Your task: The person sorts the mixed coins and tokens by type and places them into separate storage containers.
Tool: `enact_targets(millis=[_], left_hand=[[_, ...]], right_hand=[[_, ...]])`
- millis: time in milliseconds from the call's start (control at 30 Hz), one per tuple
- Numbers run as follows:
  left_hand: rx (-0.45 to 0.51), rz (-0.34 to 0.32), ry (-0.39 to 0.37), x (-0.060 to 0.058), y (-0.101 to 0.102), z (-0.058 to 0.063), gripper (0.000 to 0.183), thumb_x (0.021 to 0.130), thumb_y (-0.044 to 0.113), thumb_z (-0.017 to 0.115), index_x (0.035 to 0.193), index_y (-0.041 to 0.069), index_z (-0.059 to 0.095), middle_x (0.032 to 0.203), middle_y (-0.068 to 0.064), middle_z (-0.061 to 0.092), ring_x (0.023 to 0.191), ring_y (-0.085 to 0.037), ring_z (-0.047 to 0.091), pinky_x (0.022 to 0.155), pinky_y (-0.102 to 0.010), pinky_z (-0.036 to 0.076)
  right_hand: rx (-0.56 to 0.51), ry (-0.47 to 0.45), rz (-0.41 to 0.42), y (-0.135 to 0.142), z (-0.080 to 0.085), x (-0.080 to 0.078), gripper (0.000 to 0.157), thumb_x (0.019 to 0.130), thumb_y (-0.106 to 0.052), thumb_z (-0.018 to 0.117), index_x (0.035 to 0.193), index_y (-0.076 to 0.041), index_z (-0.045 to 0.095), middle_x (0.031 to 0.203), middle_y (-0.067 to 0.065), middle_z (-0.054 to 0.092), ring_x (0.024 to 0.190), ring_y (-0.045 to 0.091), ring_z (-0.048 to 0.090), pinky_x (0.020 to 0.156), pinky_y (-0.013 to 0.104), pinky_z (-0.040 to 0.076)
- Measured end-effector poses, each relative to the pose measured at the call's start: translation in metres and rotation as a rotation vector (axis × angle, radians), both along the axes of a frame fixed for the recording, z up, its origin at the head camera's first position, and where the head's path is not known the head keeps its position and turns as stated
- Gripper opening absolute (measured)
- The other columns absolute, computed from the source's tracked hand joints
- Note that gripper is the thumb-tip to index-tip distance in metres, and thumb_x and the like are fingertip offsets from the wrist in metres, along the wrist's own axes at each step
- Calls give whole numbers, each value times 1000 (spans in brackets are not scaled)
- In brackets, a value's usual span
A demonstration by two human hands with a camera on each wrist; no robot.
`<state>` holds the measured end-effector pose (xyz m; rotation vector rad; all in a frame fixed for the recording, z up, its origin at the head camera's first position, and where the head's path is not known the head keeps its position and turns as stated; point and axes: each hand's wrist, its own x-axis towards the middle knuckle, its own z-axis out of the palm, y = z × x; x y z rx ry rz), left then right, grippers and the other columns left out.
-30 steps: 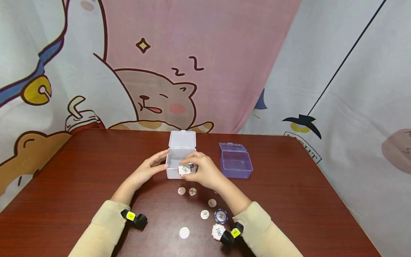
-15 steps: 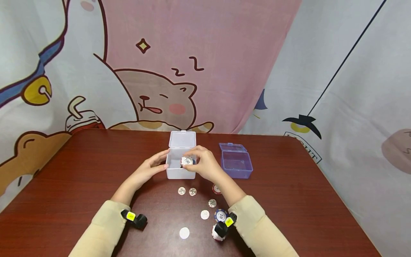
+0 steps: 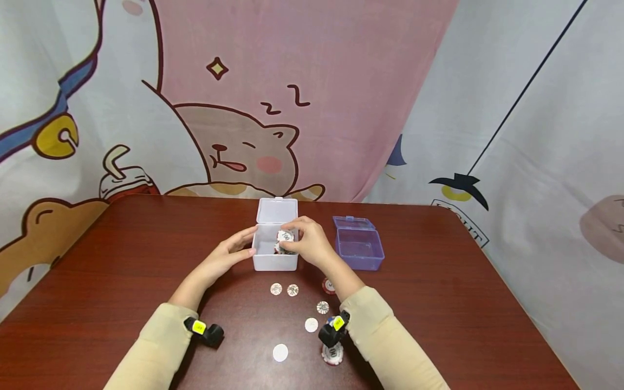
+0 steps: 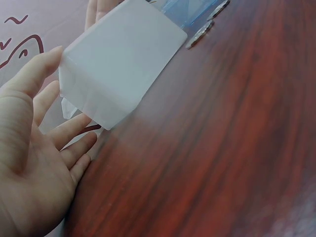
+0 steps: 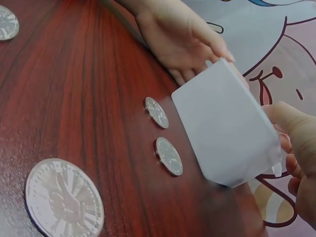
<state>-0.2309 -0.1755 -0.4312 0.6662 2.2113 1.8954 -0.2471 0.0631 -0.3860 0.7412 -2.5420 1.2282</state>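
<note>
A white plastic box (image 3: 275, 264) stands on the table with its lid (image 3: 278, 211) raised. My left hand (image 3: 228, 259) is at the box's left side, thumb and fingertips touching its edge; in the left wrist view the fingers (image 4: 74, 131) are fairly straight. Inside the box, on the right, my right hand (image 3: 314, 244) pinches a white poker chip (image 3: 285, 236) marked 100 between thumb and fingers. More chip edge shows below it, partly covered by the thumb. From the right wrist, the box wall (image 5: 224, 128) hides the chip.
Right of the white box stands an open purple translucent box (image 3: 359, 257). Several silvery coins (image 3: 292, 290) lie in front. A red chip (image 3: 329, 286) and a white chip (image 3: 332, 353) lie near the right forearm; a blue chip is mostly hidden by the wrist camera.
My right hand has carried the white chip from above the box's front edge back and down into its right side. The left hand has stayed in place.
</note>
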Motion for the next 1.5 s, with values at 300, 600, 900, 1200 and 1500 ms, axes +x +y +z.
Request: enact_targets(millis=[300, 600, 900, 1200, 1500], left_hand=[[-8, 6, -5, 1, 0, 2, 58, 87, 19, 60, 139, 16, 35, 138, -14, 37, 126, -30, 31, 97, -51, 24], [-1, -12, -6, 3, 1, 5, 57, 88, 13, 57, 139, 13, 33, 138, -17, 35, 126, -33, 29, 98, -51, 23], [4, -15, -5, 2, 0, 3, 57, 88, 13, 58, 140, 13, 32, 138, -16, 36, 126, -33, 30, 97, -52, 23], [-6, -25, -1, 13, 5, 22, 58, 88, 8, 56, 139, 3, 29, 137, -24, 32, 125, -39, 28, 97, -53, 22], [-4, -9, -5, 6, 3, 11, 58, 88, 11, 58, 139, 9, 32, 138, -19, 35, 126, -36, 28, 98, -54, 21]], right_hand=[[-17, -27, -36, -2, -7, -5, 33, 66, -16, 80, 96, -8, 70, 91, 0, 59, 69, 17, 51, 59, 23, 41], [8, -31, -58, -2, -9, -3, 34, 67, -19, 80, 97, -9, 70, 94, -1, 59, 73, 18, 52, 61, 24, 41], [-5, -23, -36, 1, -11, 1, 37, 70, -22, 78, 103, -7, 68, 99, -1, 58, 72, 18, 51, 62, 24, 41], [-65, -11, -29, 13, -4, 13, 38, 72, -26, 76, 106, -12, 67, 104, -4, 56, 75, 14, 49, 64, 27, 41], [-73, 0, 20, 27, -3, 28, 41, 70, -24, 78, 107, -11, 66, 103, -3, 56, 77, 20, 49, 65, 34, 42]])
